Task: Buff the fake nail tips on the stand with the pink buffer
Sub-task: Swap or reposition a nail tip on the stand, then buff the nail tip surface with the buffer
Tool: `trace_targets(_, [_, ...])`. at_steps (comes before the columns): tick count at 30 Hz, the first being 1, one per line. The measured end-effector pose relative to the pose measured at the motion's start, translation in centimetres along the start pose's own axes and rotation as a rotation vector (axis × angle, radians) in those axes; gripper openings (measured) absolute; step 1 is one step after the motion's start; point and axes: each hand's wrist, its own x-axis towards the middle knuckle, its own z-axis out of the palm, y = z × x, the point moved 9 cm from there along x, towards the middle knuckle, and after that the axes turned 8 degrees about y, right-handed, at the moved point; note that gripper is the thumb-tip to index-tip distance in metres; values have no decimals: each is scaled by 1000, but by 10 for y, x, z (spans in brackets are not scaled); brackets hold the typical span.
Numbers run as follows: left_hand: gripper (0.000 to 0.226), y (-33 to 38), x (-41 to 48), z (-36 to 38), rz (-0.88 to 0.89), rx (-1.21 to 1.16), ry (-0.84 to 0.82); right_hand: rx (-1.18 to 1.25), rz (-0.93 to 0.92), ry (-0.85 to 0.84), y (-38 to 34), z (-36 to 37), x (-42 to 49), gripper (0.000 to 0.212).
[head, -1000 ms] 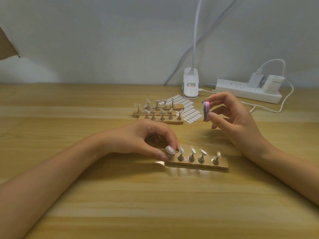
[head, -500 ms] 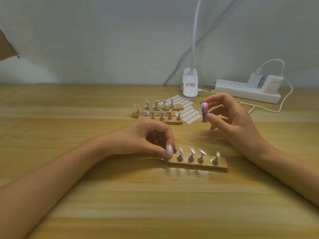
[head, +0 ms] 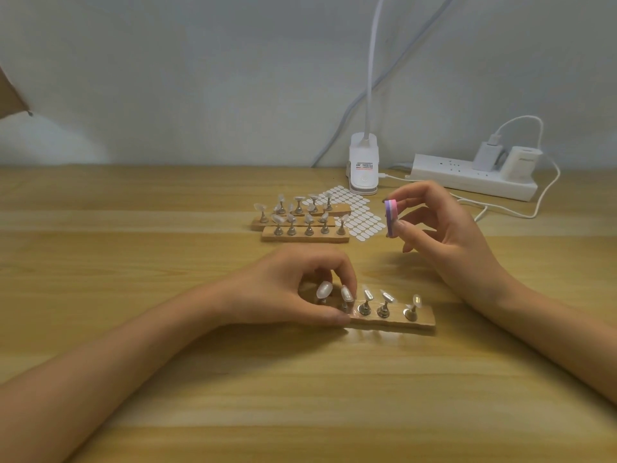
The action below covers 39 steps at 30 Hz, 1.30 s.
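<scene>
A wooden stand (head: 397, 320) lies on the table in front of me, carrying several metal pegs topped with pale fake nail tips (head: 387, 296). My left hand (head: 293, 292) grips the stand's left end, thumb at the front edge and fingers curled over the pegs there. One nail tip (head: 324, 289) shows between those fingers. My right hand (head: 444, 235) hovers above and behind the stand's right half. It pinches the pink and purple buffer (head: 390, 217) on edge between thumb and fingers, clear of the nail tips.
Two more wooden stands with nail tips (head: 305, 225) lie further back, beside a sheet of white adhesive tabs (head: 357, 217). A white clip lamp base (head: 364, 168) and a power strip (head: 474, 177) with plugs and cables line the wall.
My left hand slid a little along the stand's left end and its fingers now curl over the first two pegs. My right hand with the buffer has barely moved.
</scene>
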Motion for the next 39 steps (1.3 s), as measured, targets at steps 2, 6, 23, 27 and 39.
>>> trace_targets(2, [20,2,0,1,9,14,20,15,14,-13,2,1,0,30])
trace_targets(6, [15,0,0,1,-21,4,20,143,98,-46,10,3,1,32])
trace_targets(23, [5,25,-4,-3,283,133,17,-25,90,-135,16,10,-2,22])
trace_targets(27, [5,25,-4,-2,288,122,23,-134,23,-163,12,11,-3,13])
trace_targets(39, [10,18,0,-19,174,-238,78,-341,-87,-230,2,20,-5,34])
